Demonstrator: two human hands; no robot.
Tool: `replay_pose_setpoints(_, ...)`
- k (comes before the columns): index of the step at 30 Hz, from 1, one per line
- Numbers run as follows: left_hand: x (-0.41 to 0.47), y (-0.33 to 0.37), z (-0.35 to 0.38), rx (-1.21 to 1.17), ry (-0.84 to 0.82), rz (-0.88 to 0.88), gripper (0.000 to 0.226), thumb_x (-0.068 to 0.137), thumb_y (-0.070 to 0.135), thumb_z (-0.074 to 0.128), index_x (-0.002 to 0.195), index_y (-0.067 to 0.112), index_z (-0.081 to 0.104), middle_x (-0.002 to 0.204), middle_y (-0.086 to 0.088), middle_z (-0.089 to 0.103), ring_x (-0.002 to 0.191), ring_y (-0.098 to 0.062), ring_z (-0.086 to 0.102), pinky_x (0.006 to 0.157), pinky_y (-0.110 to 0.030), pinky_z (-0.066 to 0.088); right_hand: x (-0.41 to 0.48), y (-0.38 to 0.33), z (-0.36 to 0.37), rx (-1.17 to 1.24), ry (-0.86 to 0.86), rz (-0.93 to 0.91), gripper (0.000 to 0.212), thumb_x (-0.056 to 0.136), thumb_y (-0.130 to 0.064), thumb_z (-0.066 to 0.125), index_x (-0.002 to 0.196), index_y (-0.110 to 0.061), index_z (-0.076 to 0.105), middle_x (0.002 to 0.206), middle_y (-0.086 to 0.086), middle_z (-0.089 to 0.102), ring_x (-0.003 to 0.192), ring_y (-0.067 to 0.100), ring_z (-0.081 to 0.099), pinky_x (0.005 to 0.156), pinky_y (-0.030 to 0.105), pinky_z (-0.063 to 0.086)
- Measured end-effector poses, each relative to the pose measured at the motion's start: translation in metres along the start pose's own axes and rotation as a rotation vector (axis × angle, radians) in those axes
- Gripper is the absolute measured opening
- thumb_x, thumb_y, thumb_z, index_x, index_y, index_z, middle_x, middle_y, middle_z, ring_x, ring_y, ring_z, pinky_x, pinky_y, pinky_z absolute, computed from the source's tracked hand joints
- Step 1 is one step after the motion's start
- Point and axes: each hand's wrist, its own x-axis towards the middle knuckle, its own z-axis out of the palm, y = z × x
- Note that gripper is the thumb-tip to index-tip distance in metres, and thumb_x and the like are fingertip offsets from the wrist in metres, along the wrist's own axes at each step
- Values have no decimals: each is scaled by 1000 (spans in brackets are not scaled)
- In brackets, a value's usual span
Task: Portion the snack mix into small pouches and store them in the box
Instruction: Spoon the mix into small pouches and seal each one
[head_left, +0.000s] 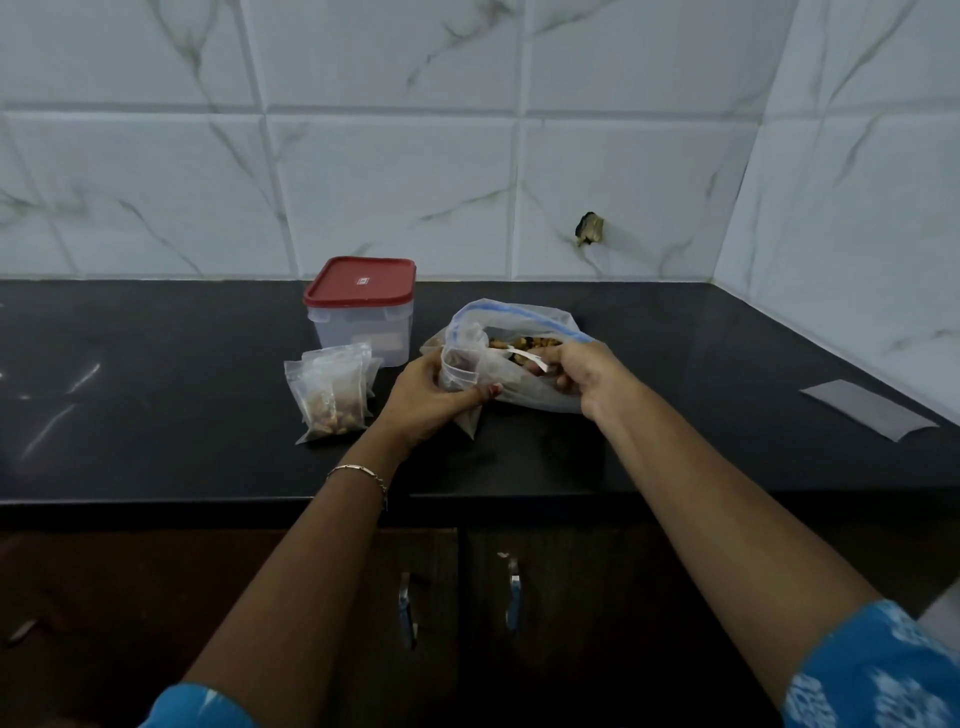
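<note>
Pinching a crinkly clear pouch (460, 371), left hand (431, 400); right hand (582, 371) clamps a white scoop (524, 358).

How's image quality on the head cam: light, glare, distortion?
Head view: dim overall, with the cabinet fronts nearly black. The glossy black counter shows streaky glare on its left part. Wide-angle bowing bends the tile lines and the counter edge. The hands and the big snack bag look a little soft; the red-lidded box reads clearly.
</note>
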Motion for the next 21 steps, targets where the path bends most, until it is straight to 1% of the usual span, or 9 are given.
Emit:
replay_pose_setpoints(2,0,1,1,-7,20,5,49,73,20,82,117,18,61,112,2,69,102,-6,66,89,-23,54,-2,-2,-3,2,2,-10,6,85,-11,67,87,-9,71,79,5,74,58,7,48,51,22,35)
replay_pose_setpoints(4,-1,1,2,-8,46,13,52,72,19,83,118,19,60,112,3,69,101,-5,66,89,-23,54,-6,-4,-6,-5,0,-20,16,83,-13,68,96,-6,73,87,8,74,58,8,43,52,22,35)
replay_pose_setpoints(8,-1,-1,1,40,36,3,61,69,24,85,123,15,59,114,3,68,104,-7,65,94,-29,53,-20,-13,-14,23,-7,-34,19,89,-8,62,104,-1,71,69,3,66,41,4,40,42,14,33)
replay_pose_setpoints(10,-2,-1,2,126,10,-10,57,71,28,84,120,18,57,114,6,65,103,-7,63,94,-26,50,-32,-19,-17,38,-25,-44,21,91,-5,56,106,-1,71,61,0,66,31,1,38,33,11,27)
replay_pose_setpoints(11,-2,0,2,184,14,-24,58,72,31,84,120,18,56,115,6,62,104,-8,60,92,-25,48,-36,-20,-20,38,-28,-49,22,92,-5,55,106,-1,71,56,-2,65,30,1,38,30,11,25)
replay_pose_setpoints(12,-2,0,3,230,24,-39,62,72,34,83,123,17,54,118,5,60,106,-10,58,91,-24,46,-41,-22,-21,33,-29,-53,23,92,-6,54,107,-1,70,56,-3,64,33,1,38,29,12,24)
replay_pose_setpoints(15,-1,-1,3,273,33,-56,69,72,39,82,130,15,51,125,2,56,113,-14,54,92,-26,45,-53,-28,-26,22,-51,-72,25,90,-8,55,107,-2,72,77,2,62,47,5,32,29,12,25)
replay_pose_setpoints(18,-1,-1,2,271,30,-57,68,73,42,80,129,15,52,127,-1,59,114,-17,56,94,-30,46,-61,-31,-25,2,-112,-109,22,85,-7,59,100,-4,75,80,3,67,48,6,33,31,11,27)
replay_pose_setpoints(21,-4,2,2,256,48,-54,63,76,38,79,128,16,52,126,-2,58,109,-14,55,89,-26,45,-66,-31,-23,-25,-137,-149,19,84,-4,60,92,-5,76,80,5,69,44,5,39,36,11,31)
